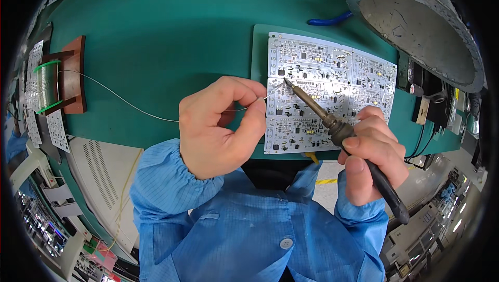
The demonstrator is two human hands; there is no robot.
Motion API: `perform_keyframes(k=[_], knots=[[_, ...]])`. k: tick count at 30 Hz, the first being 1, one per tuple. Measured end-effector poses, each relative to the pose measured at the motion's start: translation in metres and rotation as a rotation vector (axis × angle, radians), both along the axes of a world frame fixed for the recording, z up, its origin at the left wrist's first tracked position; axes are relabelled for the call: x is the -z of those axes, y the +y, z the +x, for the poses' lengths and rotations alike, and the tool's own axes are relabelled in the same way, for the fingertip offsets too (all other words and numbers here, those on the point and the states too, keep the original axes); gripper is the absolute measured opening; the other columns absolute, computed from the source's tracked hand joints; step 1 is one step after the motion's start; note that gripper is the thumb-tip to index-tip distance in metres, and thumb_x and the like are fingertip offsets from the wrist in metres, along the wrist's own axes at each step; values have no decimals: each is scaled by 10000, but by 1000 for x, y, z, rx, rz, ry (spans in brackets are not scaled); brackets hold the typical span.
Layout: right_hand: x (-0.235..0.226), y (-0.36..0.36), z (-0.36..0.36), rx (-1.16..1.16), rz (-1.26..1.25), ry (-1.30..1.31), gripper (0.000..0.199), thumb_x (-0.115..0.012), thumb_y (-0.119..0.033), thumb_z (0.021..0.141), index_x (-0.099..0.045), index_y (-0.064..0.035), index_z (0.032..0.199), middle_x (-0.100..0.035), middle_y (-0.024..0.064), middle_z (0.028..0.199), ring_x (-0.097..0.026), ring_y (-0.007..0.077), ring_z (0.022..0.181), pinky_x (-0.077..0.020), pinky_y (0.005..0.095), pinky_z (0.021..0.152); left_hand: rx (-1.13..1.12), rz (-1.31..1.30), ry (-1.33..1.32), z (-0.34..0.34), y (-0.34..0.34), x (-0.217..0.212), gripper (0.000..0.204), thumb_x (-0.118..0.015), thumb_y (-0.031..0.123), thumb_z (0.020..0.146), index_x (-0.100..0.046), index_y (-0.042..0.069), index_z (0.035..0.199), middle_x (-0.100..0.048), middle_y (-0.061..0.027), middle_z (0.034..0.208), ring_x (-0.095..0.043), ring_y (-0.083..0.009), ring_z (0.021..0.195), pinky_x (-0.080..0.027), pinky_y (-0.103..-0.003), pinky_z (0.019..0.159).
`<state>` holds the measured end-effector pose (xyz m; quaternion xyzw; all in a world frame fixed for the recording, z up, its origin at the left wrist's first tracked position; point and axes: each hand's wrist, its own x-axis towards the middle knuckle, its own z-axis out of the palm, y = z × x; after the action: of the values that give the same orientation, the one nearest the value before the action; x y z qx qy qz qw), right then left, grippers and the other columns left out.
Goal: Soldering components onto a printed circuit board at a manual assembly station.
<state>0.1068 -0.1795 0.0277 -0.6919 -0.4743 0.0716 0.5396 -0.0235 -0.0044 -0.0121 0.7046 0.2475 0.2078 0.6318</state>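
My left hand (221, 126) pinches a thin solder wire (119, 97) between thumb and fingers, its free end reaching the left edge of a white circuit board panel (332, 69). The wire runs left across the green bench to a spool (46, 85) on a brown wooden stand. A soldering iron (322, 116) with a black handle is gripped in my right hand (371, 155), and its tip touches the panel's left side where the wire end meets it. The panel carries several small dark components and lies on a green mat (258, 48).
A round grey metal hood (416, 22) hangs at the upper right over dark equipment. A blue hose (327, 21) lies behind the panel. More white boards (34, 126) stand at the far left. A white perforated unit (104, 168) sits below the bench edge.
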Motion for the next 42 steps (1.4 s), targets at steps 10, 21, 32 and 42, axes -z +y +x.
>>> perform_keyframes(k=[10, 21, 32, 42], knots=[[0, 3, 0, -8, 8, -29, 178, -669, -137, 682, -654, 3, 792, -592, 78, 607, -510, 202, 513, -440, 399, 651, -7, -15, -13, 0, 0, 0, 94, -627, -49, 735, -571, 25, 749, -667, -43, 801, -400, -8, 470, -297, -189, 413], [7, -43, 0, 199, 71, -60, 265, -580, -272, 862, -573, -18, 937, -495, 35, 549, -477, 182, 583, -410, 454, 768, 10, 31, -39, -3, 5, 3, 70, -610, -40, 759, -565, 12, 747, -672, -40, 794, -360, 11, 469, -267, -181, 414], [57, -115, 49, 740, -167, -87, 387, -502, -169, 939, -489, 50, 1257, -603, 197, 1151, -551, 238, 1098, -380, 343, 986, 46, 2, -55, -6, 0, 0, 47, -582, -43, 799, -556, -18, 768, -657, -58, 792, -404, 15, 506, -288, -169, 434], [51, -102, 13, 680, -81, 32, 464, -604, -42, 860, -445, 15, 1291, -595, 229, 1164, -578, 226, 1025, -434, 354, 929, 12, 25, 26, -17, -21, -9, 42, -576, -59, 814, -558, -23, 803, -651, -72, 893, -448, 9, 566, -339, -159, 484]])
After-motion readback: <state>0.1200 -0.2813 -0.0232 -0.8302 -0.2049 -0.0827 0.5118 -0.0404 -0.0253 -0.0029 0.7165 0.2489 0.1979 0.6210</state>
